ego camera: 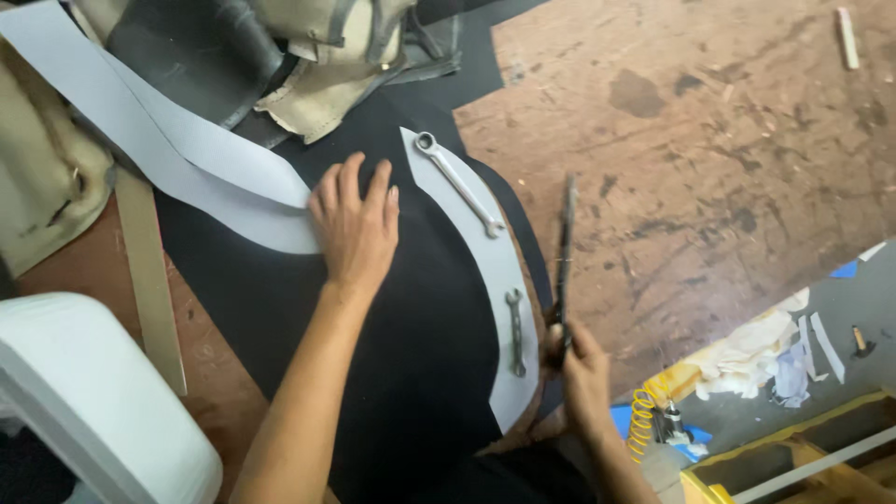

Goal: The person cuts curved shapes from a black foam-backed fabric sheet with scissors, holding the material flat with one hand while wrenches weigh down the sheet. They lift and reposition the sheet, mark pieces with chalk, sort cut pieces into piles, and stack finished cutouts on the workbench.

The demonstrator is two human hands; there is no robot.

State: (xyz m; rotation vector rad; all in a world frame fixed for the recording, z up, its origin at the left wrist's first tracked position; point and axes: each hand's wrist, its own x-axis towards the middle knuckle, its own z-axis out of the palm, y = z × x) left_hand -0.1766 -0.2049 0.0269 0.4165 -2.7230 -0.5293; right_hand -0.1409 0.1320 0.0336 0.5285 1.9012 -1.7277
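Both forearms are bare from elbow to wrist, with no sleeves, gloves, watch or bracelets showing. The left hand has slim fingers with short, unpainted nails and no rings. The right hand is likewise bare and ringless.

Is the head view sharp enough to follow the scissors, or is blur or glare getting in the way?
Head view: the scissors in the right hand are motion-smeared; the left hand, pattern and wrenches stay sharp; light is soft and even, no glare on the black sheet.
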